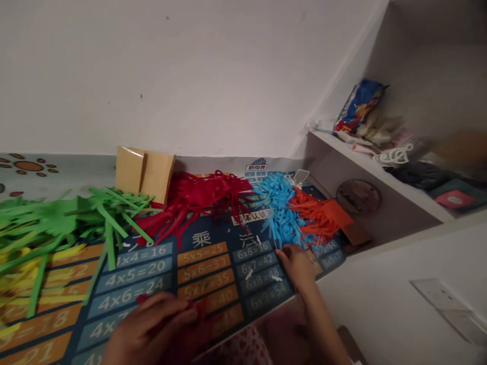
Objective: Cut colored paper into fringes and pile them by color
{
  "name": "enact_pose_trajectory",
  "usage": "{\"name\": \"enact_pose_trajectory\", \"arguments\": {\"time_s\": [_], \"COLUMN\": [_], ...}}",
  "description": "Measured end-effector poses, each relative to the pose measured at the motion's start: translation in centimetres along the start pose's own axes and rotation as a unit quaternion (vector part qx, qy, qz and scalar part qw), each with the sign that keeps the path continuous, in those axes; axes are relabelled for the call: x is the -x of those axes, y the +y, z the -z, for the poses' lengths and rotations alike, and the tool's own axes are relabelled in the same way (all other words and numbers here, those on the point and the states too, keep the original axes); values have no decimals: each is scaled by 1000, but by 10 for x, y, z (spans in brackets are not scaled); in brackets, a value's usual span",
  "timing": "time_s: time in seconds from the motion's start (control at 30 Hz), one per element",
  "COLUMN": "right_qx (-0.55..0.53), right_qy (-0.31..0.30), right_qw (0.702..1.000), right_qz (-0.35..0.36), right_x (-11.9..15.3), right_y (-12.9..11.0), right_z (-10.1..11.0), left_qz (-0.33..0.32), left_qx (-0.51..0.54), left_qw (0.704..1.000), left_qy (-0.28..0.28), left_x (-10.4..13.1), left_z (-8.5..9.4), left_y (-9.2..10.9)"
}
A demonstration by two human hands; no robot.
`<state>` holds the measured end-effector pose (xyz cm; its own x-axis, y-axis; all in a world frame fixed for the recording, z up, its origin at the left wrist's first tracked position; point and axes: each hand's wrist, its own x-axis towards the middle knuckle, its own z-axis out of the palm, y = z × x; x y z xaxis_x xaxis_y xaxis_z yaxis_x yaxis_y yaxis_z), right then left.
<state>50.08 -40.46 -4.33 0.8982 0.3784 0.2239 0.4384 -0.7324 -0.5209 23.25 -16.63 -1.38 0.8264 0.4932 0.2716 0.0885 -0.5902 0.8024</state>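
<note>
My left hand is at the table's front edge, its fingers bent over a piece of red paper that is partly hidden and blurred. My right hand is at the near edge of the blue fringed paper, fingers curled together; whatever they hold is hidden. Touching the blue pile on its right is orange fringed paper. A red fringed pile lies at the back middle. Green fringed paper and yellow strips spread over the left side.
Everything lies on a blue and orange multiplication-chart mat. A folded tan card stands against the white wall. To the right, a shelf holds a blue snack bag, a white cord and other items. Small white scraps dot the mat.
</note>
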Motion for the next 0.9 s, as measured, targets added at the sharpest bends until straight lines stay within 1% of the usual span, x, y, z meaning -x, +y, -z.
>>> {"name": "enact_pose_trajectory", "arguments": {"time_s": [0.07, 0.13, 0.23, 0.3, 0.33, 0.37, 0.43, 0.47, 0.5, 0.53, 0.57, 0.63, 0.7, 0.77, 0.9], "right_qx": [-4, -28, -74, -139, -189, -245, -349, -385, -405, -419, -430, -442, -450, -447, -424], "right_qy": [-23, -35, -39, -62, -88, -125, -214, -256, -290, -320, -341, -367, -387, -405, -422], "right_qw": [1000, 999, 996, 988, 978, 961, 912, 886, 866, 849, 836, 818, 804, 797, 801], "right_qz": [1, 15, 32, 28, 14, -4, -33, -37, -34, -29, -28, -30, -27, -14, -2], "right_x": [-13, -18, -10, 7, 18, 30, 54, 64, 72, 78, 81, 83, 81, 80, 80], "right_y": [14, 16, 3, -17, -31, -46, -80, -96, -110, -121, -130, -141, -145, -146, -148], "right_z": [-4, -5, 2, 5, 3, 0, -7, -11, -14, -16, -18, -21, -22, -22, -23], "left_qz": [38, 64, 135, 210, 250, 287, 341, 357, 367, 371, 372, 369, 361, 349, 331], "left_qx": [36, 62, 93, 153, 204, 267, 398, 450, 489, 517, 536, 559, 570, 573, 561], "left_qw": [999, 996, 986, 966, 947, 920, 851, 818, 791, 771, 758, 743, 738, 742, 759], "left_qy": [-3, 10, 22, 15, 7, -2, -14, -16, -14, -10, -5, 7, 10, 3, -18], "left_x": [-7, -12, -12, -10, -9, -9, -9, -9, -9, -9, -8, -6, -3, -2, 1], "left_z": [-10, -19, -24, -24, -24, -24, -26, -27, -28, -28, -27, -24, -20, -17, -15], "left_y": [6, 10, 10, 10, 12, 14, 19, 21, 22, 22, 23, 22, 21, 20, 20]}}
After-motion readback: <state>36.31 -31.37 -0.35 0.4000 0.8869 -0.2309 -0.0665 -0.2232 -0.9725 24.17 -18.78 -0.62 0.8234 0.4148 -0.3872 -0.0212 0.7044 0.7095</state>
